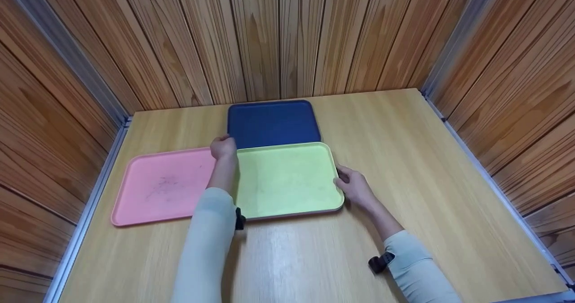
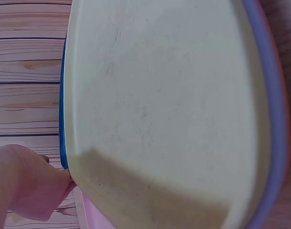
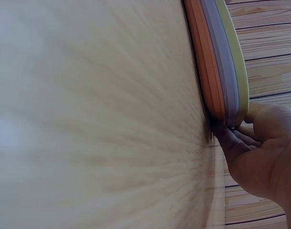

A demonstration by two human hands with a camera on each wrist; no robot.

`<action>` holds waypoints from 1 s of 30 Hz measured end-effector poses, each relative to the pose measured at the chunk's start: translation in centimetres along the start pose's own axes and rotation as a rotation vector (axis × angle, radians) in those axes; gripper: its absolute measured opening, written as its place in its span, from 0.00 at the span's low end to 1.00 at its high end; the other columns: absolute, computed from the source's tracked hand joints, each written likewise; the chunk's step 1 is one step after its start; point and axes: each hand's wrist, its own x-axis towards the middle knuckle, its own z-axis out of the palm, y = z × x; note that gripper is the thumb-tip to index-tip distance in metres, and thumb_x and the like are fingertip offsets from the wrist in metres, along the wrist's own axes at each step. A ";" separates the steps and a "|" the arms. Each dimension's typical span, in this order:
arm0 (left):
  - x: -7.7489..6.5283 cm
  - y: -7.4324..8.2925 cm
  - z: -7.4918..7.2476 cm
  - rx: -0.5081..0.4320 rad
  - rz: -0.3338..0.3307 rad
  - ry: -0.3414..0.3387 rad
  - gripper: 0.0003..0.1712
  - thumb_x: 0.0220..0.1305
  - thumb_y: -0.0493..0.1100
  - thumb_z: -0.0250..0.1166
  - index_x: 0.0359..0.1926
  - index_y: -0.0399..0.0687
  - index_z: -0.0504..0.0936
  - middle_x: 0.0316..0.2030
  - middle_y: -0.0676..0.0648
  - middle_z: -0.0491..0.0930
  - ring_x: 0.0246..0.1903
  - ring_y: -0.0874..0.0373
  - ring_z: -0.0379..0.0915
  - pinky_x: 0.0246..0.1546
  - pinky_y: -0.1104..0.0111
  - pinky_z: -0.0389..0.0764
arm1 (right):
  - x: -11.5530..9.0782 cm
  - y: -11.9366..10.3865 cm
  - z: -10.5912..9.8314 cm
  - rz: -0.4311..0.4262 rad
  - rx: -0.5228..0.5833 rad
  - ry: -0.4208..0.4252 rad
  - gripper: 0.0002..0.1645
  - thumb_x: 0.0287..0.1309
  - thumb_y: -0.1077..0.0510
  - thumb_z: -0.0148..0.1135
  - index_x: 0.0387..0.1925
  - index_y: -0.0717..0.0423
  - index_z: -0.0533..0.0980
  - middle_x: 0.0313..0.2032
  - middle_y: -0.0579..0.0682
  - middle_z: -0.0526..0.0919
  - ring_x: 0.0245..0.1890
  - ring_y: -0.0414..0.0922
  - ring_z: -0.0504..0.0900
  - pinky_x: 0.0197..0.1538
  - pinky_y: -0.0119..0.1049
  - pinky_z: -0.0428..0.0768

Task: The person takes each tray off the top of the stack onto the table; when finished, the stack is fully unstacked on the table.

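Pale, wood-grained desk (image 1: 310, 253) runs from the foreground to the back, and over its near side reach two arms (image 1: 385, 220) in light sleeves (image 1: 417, 262), each with a small black device (image 1: 381, 263) strapped at the wrist. Just beyond lies a stack of trays (image 1: 287, 181): a yellow-green tray (image 2: 169, 100) on top, face up, a lavender tray (image 3: 228, 62) under it and orange layers (image 3: 210, 71) at the bottom, rims closely nested; how many trays make up the orange part I cannot tell. At the stack's right short side, the right hand (image 1: 356, 187) grips it, thumb at the yellow-green rim and fingers tucked below the orange edge, close against the desk. To the left, a pink tray (image 1: 157, 190) lies flat with dark scuffs on its face; the left forearm (image 1: 224, 172) crosses over its right end, so whether it touches the stack is hidden. Farther on, the left hand (image 1: 223, 147) pinches the far left corner of the yellow-green tray, its fingers curled there; how deep into the stack that hold goes does not show. Behind, a dark blue tray (image 1: 274, 123) lies flat on the desk, its near edge hidden by the yellow-green one. Last come brown wood panels (image 1: 256, 37) at the back and both sides, with grey metal rails (image 1: 90, 208) along the corners and the desk's side edges
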 end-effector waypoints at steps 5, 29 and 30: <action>-0.1 -0.1 -0.1 -0.016 0.019 0.022 0.14 0.64 0.30 0.54 0.49 0.31 0.80 0.48 0.38 0.77 0.52 0.48 0.72 0.57 0.61 0.72 | 0.1 -0.2 0.0 -0.003 -0.009 0.006 0.34 0.71 0.65 0.55 0.72 0.73 0.58 0.68 0.70 0.67 0.68 0.58 0.68 0.65 0.44 0.72; -0.5 -0.6 -3.3 0.006 0.080 -0.121 0.19 0.67 0.30 0.55 0.57 0.28 0.78 0.55 0.34 0.78 0.56 0.46 0.72 0.58 0.61 0.73 | 0.1 0.0 0.0 0.005 -0.010 0.007 0.33 0.72 0.65 0.54 0.72 0.73 0.58 0.69 0.70 0.66 0.69 0.59 0.68 0.66 0.45 0.71; -0.6 -0.7 -3.6 0.009 0.084 -0.129 0.20 0.67 0.30 0.55 0.58 0.28 0.78 0.55 0.33 0.78 0.56 0.46 0.71 0.57 0.62 0.73 | 0.1 0.0 -0.1 0.002 -0.014 0.007 0.33 0.72 0.65 0.54 0.72 0.74 0.58 0.69 0.70 0.66 0.69 0.59 0.68 0.66 0.46 0.72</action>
